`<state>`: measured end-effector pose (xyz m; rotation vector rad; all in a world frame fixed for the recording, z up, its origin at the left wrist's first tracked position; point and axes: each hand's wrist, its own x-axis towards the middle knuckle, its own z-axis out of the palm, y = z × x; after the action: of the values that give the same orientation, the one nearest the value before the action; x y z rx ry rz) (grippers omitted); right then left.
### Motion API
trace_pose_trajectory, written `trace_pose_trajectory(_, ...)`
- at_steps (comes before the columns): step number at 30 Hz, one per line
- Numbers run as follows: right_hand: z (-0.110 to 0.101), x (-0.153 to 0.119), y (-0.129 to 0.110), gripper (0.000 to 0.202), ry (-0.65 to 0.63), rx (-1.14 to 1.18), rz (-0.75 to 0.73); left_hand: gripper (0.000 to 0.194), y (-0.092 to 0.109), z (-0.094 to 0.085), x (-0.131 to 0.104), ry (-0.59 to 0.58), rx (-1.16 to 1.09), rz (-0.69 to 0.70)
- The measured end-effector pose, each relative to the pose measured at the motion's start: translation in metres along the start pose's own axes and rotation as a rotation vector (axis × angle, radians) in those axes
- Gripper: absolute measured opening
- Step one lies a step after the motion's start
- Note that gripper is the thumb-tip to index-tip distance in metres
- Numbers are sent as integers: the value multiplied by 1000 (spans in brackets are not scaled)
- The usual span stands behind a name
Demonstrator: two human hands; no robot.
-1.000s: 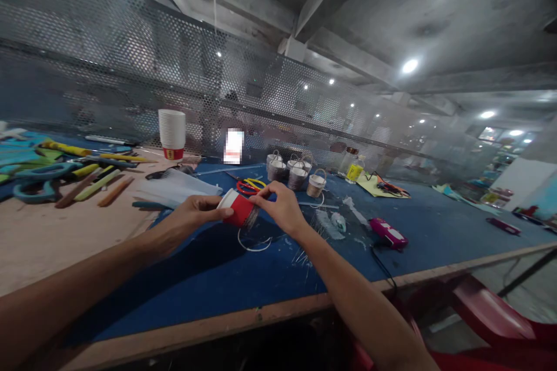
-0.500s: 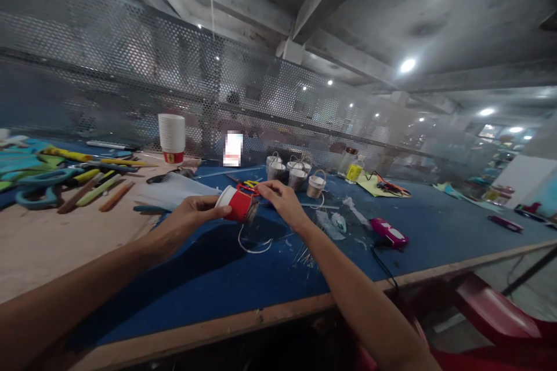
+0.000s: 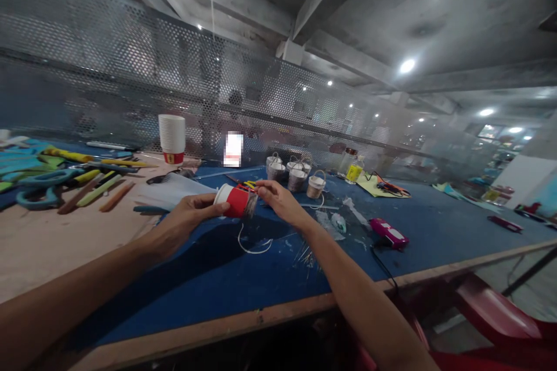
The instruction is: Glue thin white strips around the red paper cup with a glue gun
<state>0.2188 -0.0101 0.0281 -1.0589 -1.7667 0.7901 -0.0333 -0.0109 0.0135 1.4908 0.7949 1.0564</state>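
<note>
My left hand [image 3: 198, 215] grips a red and white paper cup [image 3: 237, 203] near its rim, thumb on the near side. The cup lies on its side in the air, its base end turned to the right. Brownish-grey strands are wound around that end. Close beside the base, the fingers of my right hand [image 3: 278, 202] are pinched together; what they hold is too small to make out. Below the cup, a white cord [image 3: 256, 251] curls on the blue table [image 3: 204, 290]. Red and yellow-handled tools [image 3: 248, 185] lie just behind the cup.
Small wrapped cups with handles [image 3: 297, 177] stand behind my right hand. A stack of paper cups [image 3: 172, 136] is at the back left, with scissors [image 3: 43, 185] and clay-coloured sticks nearer. A magenta glue gun-like device [image 3: 389, 233] with a cable lies right. Thin wires [image 3: 308, 258] are scattered in front.
The cup has turned slightly in my left hand, its base end a little lower and more level. My right hand has barely shifted beside it.
</note>
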Motion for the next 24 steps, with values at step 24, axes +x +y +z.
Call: trace_pose_trajectory(24, -40, -12, 8, 18, 276, -556, -25, 26, -4, 0, 4, 68, -143, -66)
